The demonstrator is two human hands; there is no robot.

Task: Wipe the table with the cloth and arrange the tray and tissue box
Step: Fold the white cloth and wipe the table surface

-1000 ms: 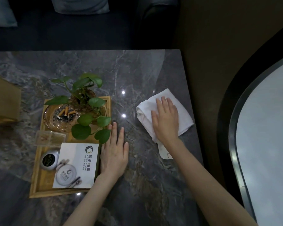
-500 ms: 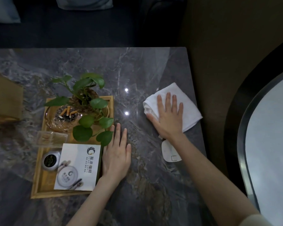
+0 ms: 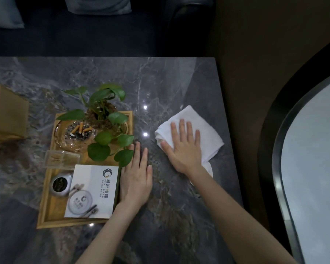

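A folded white cloth (image 3: 208, 130) lies on the dark marble table (image 3: 170, 82) near its right edge. My right hand (image 3: 185, 147) presses flat on the cloth with fingers spread. My left hand (image 3: 135, 178) rests flat on the table against the right side of the wooden tray (image 3: 46, 206). The tray holds a potted plant (image 3: 103, 119), a glass ashtray (image 3: 74, 134) with cigarette butts, a clear box, a round tin and a white leaflet (image 3: 93, 189). The brown tissue box (image 3: 6, 113) stands at the table's far left, apart from the tray.
A dark sofa with cushions (image 3: 97, 6) runs behind the table. The table's right edge (image 3: 227, 140) is close to the cloth, with brown floor beyond. A pale curved surface with a dark rim (image 3: 312, 168) fills the far right.
My right hand slid the cloth first toward the table's right edge, then a little back left. My left hand stayed beside the tray.
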